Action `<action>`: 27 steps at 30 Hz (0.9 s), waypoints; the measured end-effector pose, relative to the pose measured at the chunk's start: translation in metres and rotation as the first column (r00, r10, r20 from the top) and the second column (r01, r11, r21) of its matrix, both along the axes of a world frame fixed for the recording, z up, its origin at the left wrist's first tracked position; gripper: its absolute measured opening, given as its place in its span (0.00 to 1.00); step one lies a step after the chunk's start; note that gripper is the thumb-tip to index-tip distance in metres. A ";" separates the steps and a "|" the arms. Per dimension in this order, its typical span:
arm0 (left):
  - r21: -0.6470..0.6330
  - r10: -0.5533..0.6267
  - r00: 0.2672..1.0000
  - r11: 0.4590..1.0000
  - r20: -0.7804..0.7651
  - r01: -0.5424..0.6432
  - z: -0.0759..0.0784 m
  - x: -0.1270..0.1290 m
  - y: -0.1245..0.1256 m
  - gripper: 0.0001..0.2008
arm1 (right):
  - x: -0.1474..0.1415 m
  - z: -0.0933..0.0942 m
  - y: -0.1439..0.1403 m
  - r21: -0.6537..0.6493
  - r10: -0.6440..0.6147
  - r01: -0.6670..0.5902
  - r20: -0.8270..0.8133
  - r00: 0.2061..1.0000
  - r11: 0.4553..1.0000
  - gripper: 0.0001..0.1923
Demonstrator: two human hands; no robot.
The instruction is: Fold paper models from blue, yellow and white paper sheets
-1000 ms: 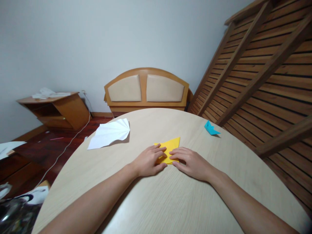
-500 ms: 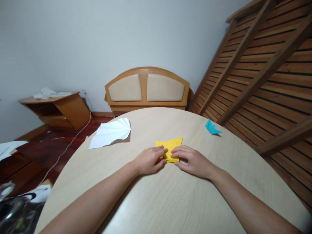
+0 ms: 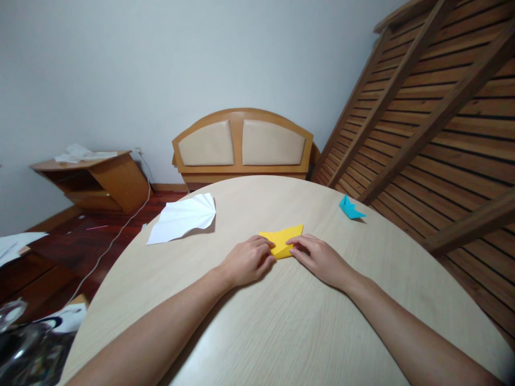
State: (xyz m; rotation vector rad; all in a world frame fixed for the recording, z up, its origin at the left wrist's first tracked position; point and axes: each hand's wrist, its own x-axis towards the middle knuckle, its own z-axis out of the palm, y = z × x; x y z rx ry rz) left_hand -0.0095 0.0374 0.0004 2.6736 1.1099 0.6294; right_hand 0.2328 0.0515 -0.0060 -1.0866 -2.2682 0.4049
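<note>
A folded piece of yellow paper (image 3: 284, 241) lies on the round wooden table (image 3: 257, 332) in front of me. My left hand (image 3: 250, 261) is closed at its left side, with the thumb and fingers on the paper's lower left edge. On the other side, my right hand (image 3: 317, 256) pinches the paper's right edge between thumb and forefinger. One pointed corner of the paper sticks up past the right fingertips. The edges under my fingers are hidden.
To the left on the table lies a creased white paper sheet (image 3: 185, 217). A small folded blue paper boat (image 3: 351, 208) sits at the right. Beyond the table stand a headboard (image 3: 241, 145), a low wooden cabinet (image 3: 116, 185) and leaning wooden slats (image 3: 434, 134).
The lower edge of the yellow paper has been folded up, so it looks shallower. My right fingers have gone from lying over the paper to pinching its right edge.
</note>
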 end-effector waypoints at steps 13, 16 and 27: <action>-0.050 0.009 0.999 0.999 0.052 -0.006 -0.001 -0.001 0.003 0.11 | -0.012 -0.009 0.005 0.018 -0.120 0.121 -0.045 0.992 0.993 0.09; -0.120 0.053 0.993 0.992 0.102 -0.041 0.000 -0.004 0.005 0.10 | -0.009 -0.007 0.004 0.033 -0.088 0.089 -0.030 0.996 0.995 0.09; -0.045 -0.192 0.981 0.981 -0.030 0.191 0.010 -0.028 0.016 0.06 | 0.003 0.005 -0.001 0.107 0.114 -0.127 0.122 0.986 0.986 0.04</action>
